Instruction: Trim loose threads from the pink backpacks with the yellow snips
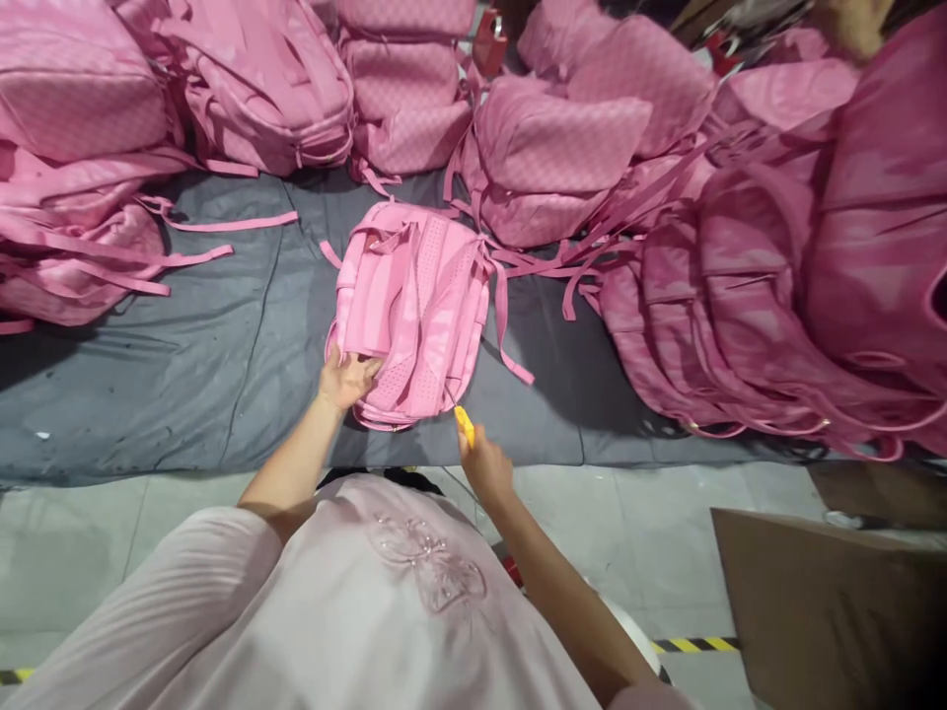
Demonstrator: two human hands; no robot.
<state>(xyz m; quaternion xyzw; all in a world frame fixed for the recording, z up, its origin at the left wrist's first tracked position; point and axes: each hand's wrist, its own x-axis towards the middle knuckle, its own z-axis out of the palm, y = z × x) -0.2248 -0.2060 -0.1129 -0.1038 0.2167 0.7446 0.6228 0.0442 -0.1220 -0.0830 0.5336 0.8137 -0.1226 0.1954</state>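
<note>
A pink backpack point(414, 306) lies on the grey cloth in front of me, its shoulder straps facing up and loose strap ends trailing out at the sides. My left hand point(346, 381) rests at its lower left edge, palm up with the fingers apart. At the lower right edge, my right hand point(484, 461) is closed around a yellow-handled tool point(465, 425). A thin, dark metal tip runs from the handle to the bag's edge. The exact kind of tool is too small to make out.
Pink backpacks are piled at the left point(81, 237), along the back point(406, 89) and at the right point(710, 296) on the grey cloth point(222, 385). Brown cardboard point(821, 602) stands at lower right, on the tiled floor. A blurred arm point(856, 28) shows at the top right.
</note>
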